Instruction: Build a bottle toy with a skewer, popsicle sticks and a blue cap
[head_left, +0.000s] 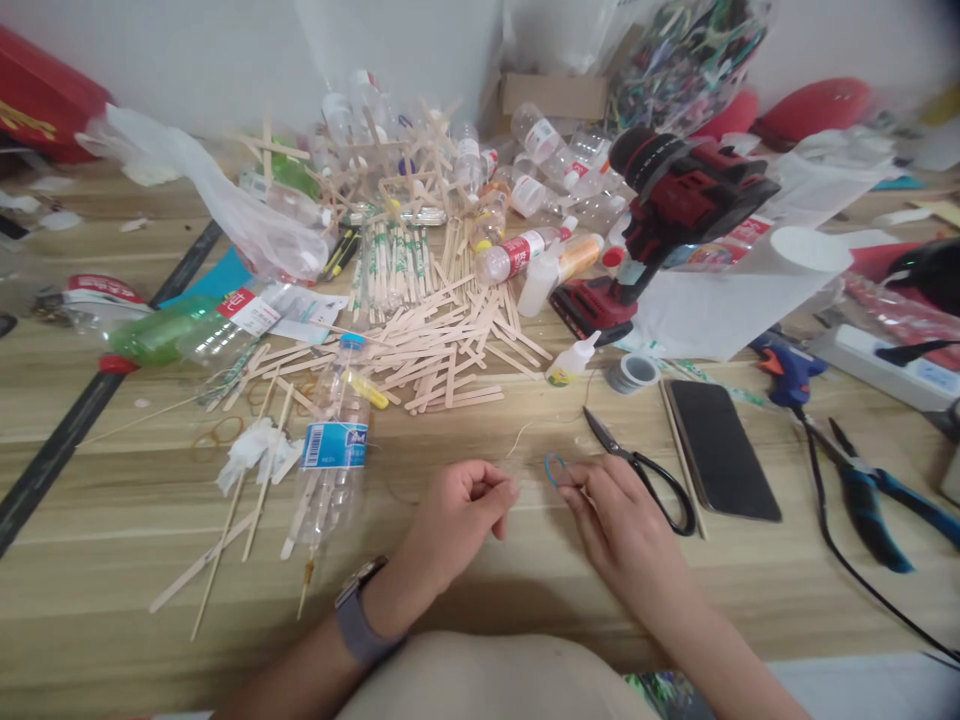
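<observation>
My left hand (469, 510), with a watch at the wrist, is closed in a pinch. A thin pale thread (517, 438) curves up from beside its fingertips. Between the thumb and fingers of my right hand (619, 515) is a small blue ring (553, 468), its loop sticking out to the left. Black-handled scissors (660, 485) lie just beyond and beside my right hand. To the left of my left hand, a clear plastic bottle (330, 500) with a blue label lies on the table, sticks around its lower end.
A heap of wooden sticks (450, 350) covers the middle, with many plastic bottles (536, 190) behind. A red cordless drill (660, 210) stands upright. At the right are a phone (720, 450), pliers (870, 495) and a corded glue gun (791, 370). A glue bottle (571, 362) stands near grey tape (634, 373).
</observation>
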